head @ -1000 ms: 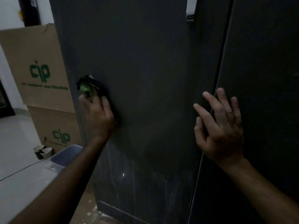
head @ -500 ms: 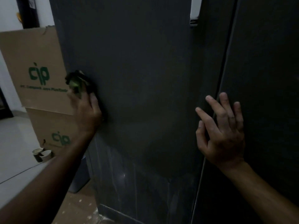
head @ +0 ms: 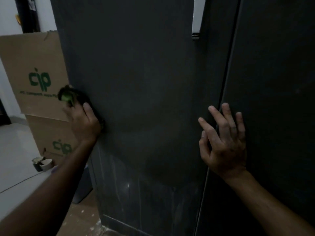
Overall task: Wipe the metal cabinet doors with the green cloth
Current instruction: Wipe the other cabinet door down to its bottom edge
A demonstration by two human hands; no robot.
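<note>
Your left hand (head: 83,123) clutches the bunched green cloth (head: 67,97) against the left edge of the dark left door (head: 144,99). Your right hand (head: 223,142), fingers loose and spread, rests by the seam with the right door (head: 276,99).

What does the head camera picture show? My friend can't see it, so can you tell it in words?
A person's left hand presses a green cloth against the left edge of a dark metal cabinet door. The right hand rests with spread fingers by the seam beside the next door. Cardboard boxes stand at the left.
</note>
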